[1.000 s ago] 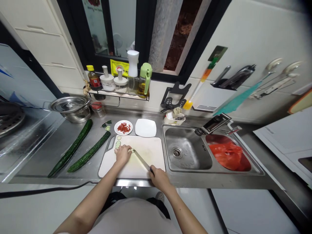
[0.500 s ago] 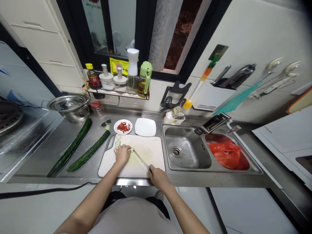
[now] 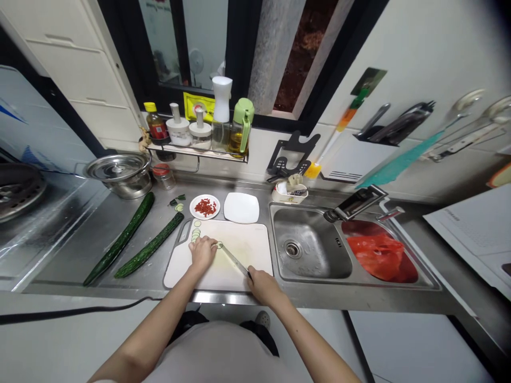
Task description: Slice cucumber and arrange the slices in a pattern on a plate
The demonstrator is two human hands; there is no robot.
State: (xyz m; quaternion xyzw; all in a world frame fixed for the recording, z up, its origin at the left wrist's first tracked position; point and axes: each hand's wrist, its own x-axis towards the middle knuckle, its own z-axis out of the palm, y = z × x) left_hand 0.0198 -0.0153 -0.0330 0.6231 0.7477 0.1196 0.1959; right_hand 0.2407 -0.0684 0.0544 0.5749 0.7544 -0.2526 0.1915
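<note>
A white cutting board [image 3: 247, 234] lies on the steel counter in front of me. My right hand [image 3: 263, 285] is closed round the handle of a knife [image 3: 236, 260], its blade slanting up and left across the board. Close to the knife's tip sits a pale green cucumber slice [image 3: 219, 245], at the fingertips of my left hand [image 3: 204, 252]. Those fingers are bent and pressed together on it; what lies under them is hidden. Just beyond my left hand, several cucumber slices [image 3: 195, 233] form a short overlapping row.
Two whole cucumbers [image 3: 154, 244] [image 3: 122, 239] lie left of the board. Behind it stand a plate of small red pieces [image 3: 205, 206] and a white square plate [image 3: 241, 207]. A sink [image 3: 311, 244] with a red plastic bag [image 3: 375, 255] is at right, a lidded pot [image 3: 120, 175] at left.
The whole view has shifted slightly, so things appear a little further right. Both hands keep nearly the same places on the board, with the knife tip still beside the slice.
</note>
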